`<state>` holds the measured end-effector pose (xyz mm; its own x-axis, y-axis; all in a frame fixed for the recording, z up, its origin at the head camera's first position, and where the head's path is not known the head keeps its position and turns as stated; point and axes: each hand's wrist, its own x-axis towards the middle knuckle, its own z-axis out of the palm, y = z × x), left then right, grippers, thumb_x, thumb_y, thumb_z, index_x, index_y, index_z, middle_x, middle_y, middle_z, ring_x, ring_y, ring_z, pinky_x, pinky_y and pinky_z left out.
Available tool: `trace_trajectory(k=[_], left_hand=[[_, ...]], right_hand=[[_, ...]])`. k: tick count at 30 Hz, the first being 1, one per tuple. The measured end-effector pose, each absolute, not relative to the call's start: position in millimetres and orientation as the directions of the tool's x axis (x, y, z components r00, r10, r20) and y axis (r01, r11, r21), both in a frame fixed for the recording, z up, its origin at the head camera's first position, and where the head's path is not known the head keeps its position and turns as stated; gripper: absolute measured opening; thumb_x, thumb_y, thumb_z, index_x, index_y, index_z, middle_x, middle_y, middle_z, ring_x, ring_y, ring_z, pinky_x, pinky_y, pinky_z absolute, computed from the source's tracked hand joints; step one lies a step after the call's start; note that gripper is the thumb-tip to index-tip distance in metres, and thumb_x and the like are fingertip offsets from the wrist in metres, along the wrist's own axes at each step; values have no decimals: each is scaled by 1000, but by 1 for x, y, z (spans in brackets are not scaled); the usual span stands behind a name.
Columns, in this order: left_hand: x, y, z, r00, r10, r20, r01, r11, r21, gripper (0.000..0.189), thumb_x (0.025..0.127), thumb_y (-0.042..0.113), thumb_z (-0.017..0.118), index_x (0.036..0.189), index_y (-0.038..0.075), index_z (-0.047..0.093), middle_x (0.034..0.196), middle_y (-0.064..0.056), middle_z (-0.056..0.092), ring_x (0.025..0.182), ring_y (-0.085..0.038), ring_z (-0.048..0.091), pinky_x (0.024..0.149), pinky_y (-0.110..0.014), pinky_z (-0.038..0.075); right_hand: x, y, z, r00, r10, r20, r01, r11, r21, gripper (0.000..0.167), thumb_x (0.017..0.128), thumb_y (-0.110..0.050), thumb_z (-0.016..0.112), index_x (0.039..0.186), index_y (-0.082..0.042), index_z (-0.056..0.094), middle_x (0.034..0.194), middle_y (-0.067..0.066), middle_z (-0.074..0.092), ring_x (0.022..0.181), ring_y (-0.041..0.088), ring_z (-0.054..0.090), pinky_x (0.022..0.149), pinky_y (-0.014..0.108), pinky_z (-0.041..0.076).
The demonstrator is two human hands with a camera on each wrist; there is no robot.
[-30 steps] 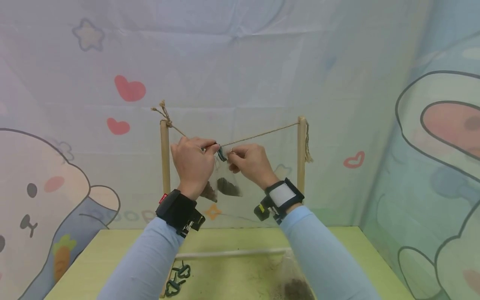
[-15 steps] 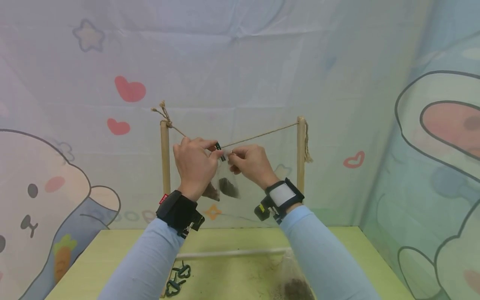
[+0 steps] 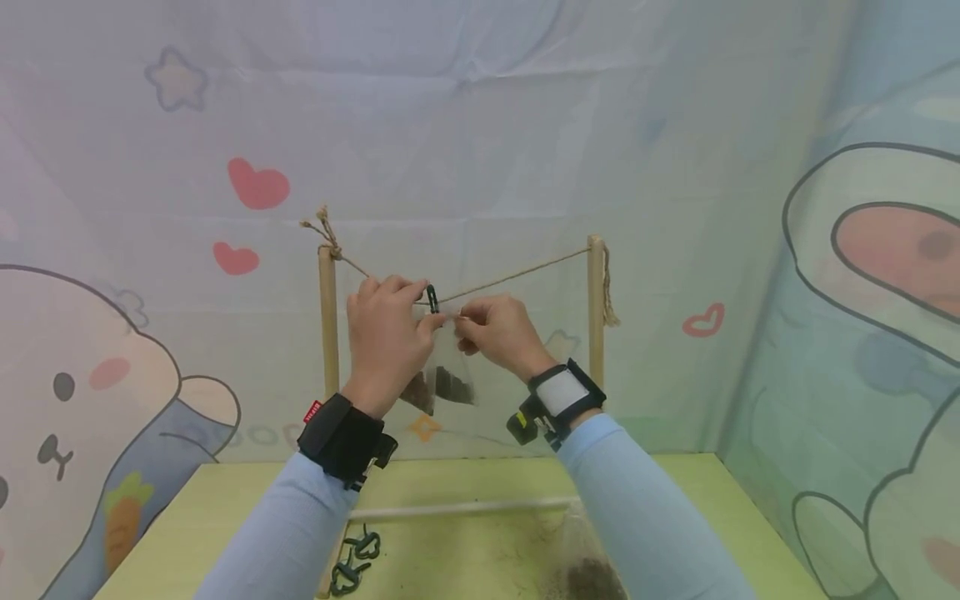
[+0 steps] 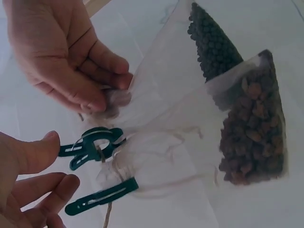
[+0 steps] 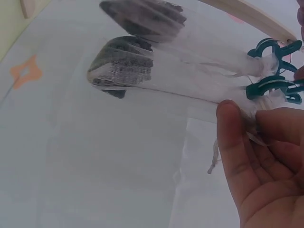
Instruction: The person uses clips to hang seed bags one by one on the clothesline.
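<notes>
Two sheer drawstring bags hang side by side from a sagging rope (image 3: 517, 273). One holds dark round pellets (image 4: 216, 45), the other reddish-brown pebbles (image 4: 254, 128). My left hand (image 3: 388, 333) holds a dark green spring clip (image 4: 102, 142) by its handles, index finger and thumb about it; this clip sits at the pellet bag's gathered mouth, on the rope. A second green clip (image 4: 102, 195) grips the pebble bag's mouth beside it. My right hand (image 3: 501, 333) pinches the gathered top of the pellet bag, thumb against fingers. A drawstring end (image 5: 213, 156) dangles below those fingers.
Wooden posts, left (image 3: 328, 321) and right (image 3: 596, 321), carry the rope's tied ends. Below is a light yellow table (image 3: 480, 479) with a white bar (image 3: 465, 507). Two green clips (image 3: 351, 558) lie at lower left; a sheer bag with dark contents (image 3: 588, 575) lies at lower right.
The green clip in my left hand has turned more upright, and the rope dips a little lower. Both hands have sunk slightly; my right hand keeps its pinch on the pellet bag.
</notes>
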<state>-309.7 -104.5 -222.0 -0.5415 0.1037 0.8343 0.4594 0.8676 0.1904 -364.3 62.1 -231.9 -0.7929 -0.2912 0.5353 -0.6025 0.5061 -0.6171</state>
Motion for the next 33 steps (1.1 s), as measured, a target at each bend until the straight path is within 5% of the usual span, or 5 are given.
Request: trace_trajectory(k=[9, 20, 33], left_hand=[[-290, -132, -240, -430, 86, 899, 625, 747, 227, 39, 93, 8, 78, 129, -5, 70, 111, -21, 67, 105, -40, 58, 89, -52, 46], [-266, -162, -288, -353, 127, 927, 628, 767, 134, 43, 89, 3, 80, 130, -6, 69, 113, -23, 65, 106, -40, 59, 83, -51, 52], [-245, -171, -360, -464, 76, 883, 562, 795, 227, 40, 85, 5, 84, 123, -3, 73, 108, -15, 69, 102, -35, 65, 85, -55, 54]], right_hand=[[-356, 76, -235, -817, -378, 436, -577, 525, -625, 28, 100, -7, 65, 124, 6, 71, 107, 19, 77, 79, 22, 76, 76, 33, 62], [-327, 108, -265, -666, -351, 658, -719, 537, -441, 25, 99, -8, 67, 122, 0, 73, 120, 17, 72, 89, 26, 73, 79, 39, 61], [-287, 138, -351, -530, -166, 832, -793, 444, -417, 24, 92, 5, 72, 114, -4, 77, 106, 9, 74, 81, 16, 71, 68, 28, 59]])
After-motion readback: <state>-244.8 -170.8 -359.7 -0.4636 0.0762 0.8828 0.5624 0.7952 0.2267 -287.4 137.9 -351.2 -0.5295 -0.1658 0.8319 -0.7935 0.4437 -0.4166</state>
